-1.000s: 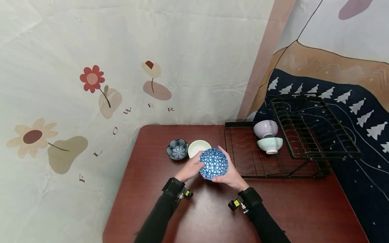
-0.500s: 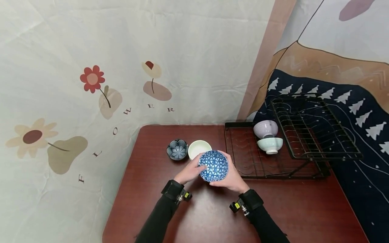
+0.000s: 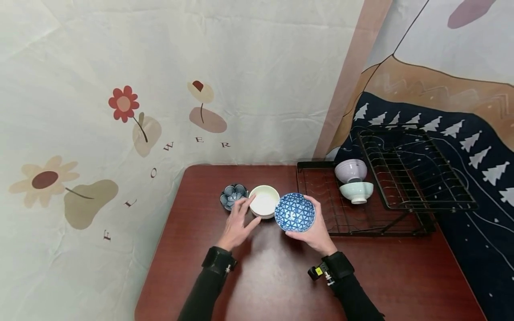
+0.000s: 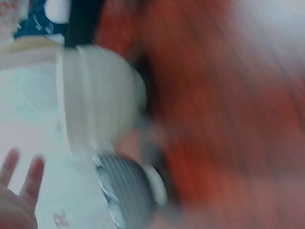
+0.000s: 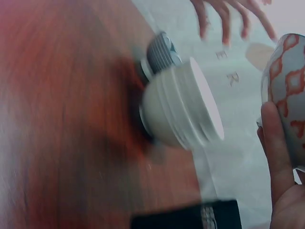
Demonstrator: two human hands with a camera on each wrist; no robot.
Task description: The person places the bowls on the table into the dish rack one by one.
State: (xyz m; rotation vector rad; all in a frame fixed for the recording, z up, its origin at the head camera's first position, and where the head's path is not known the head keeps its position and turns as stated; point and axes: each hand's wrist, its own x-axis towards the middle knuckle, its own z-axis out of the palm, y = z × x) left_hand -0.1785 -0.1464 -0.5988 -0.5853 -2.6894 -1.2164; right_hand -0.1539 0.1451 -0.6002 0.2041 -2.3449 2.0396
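Observation:
My right hand (image 3: 320,232) holds a blue-and-white bowl (image 3: 295,212) by its right side, the inside with its triangle pattern facing up. In the right wrist view the outside of this patterned bowl (image 5: 291,81) shows reddish markings, with a finger (image 5: 275,143) along it. My left hand (image 3: 234,229) has its fingers spread, above the bowls at the left. Nearest to it are a cream bowl (image 3: 264,201) and a dark petal-shaped bowl (image 3: 232,195), partly hidden by the fingers. The left wrist view is blurred; the cream bowl (image 4: 97,98) shows ridges below its rim.
A black two-level wire rack (image 3: 321,233) stands at the right of the brown table (image 3: 192,267). On its lower level a lilac bowl (image 3: 351,170) and a pale green bowl (image 3: 356,191) lean together. A printed cloth (image 3: 261,89) hangs behind.
My left hand has let go of the blue-and-white bowl and moved left toward the cream and dark bowls. The right hand has carried the blue-and-white bowl slightly right, uncovering the cream bowl.

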